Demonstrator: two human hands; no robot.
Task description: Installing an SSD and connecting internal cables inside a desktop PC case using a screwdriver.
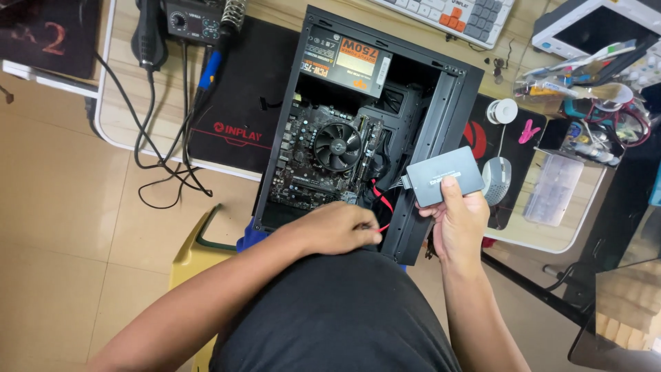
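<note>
An open black computer case (451, 103) lies on its side in front of me, with a motherboard (303, 158), a round black cooler fan (337, 146) and a power supply (348, 63) inside. My right hand (458, 224) holds a flat grey drive (444, 176) just over the case's right edge, with cables plugged into its left end. My left hand (337, 227) reaches into the case's near end and pinches a thin red cable (379, 200) that runs up toward the drive.
A desk behind the case carries a black mat (241, 103), a soldering station (193, 21), a keyboard (454, 14), a grey mouse (497, 178), a solder spool (505, 110) and cluttered tools at right. Loose black cables (165, 165) hang off the desk. A yellow stool (189, 255) stands below.
</note>
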